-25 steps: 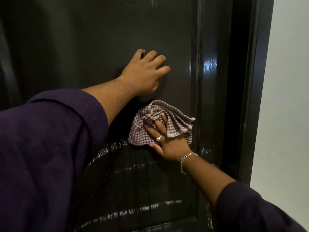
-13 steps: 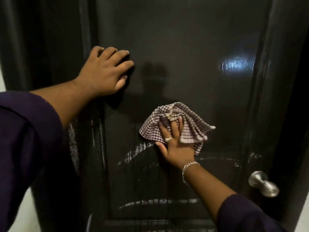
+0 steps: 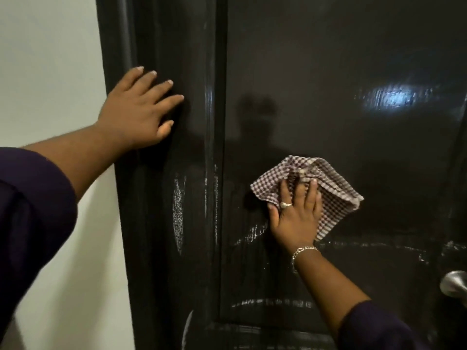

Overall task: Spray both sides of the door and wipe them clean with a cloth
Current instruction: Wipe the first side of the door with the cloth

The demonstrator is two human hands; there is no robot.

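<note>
Since the earlier frames, the view is shifted to the left: the pale wall (image 3: 50, 72) is now seen at the left, and the left hand (image 3: 137, 111) is found on the left stile of the door (image 3: 328, 84), beside the frame, no longer on the middle panel. This hand is laid flat with straight, spread fingers and nothing is held in it. The right hand (image 3: 295, 218) is placed on the inner panel, and the cloth (image 3: 331, 188) is pressed under its straight fingers; no curling around the cloth is seen. The cloth is a soft checked fabric, maroon and white, crumpled, and most of it lies up and to the right of the palm. The door is dark and glossy, a light is reflected on it at the upper right, and a metal knob (image 3: 454, 284) is seen at the right edge. Pale, foamy streaks (image 3: 178, 210) remain directly below the cloth and on the stile to the left of it, so the next strokes are probably needed downward and leftward. The right hand is the nearer one to these marks. The other side of the door is not shown.
</note>
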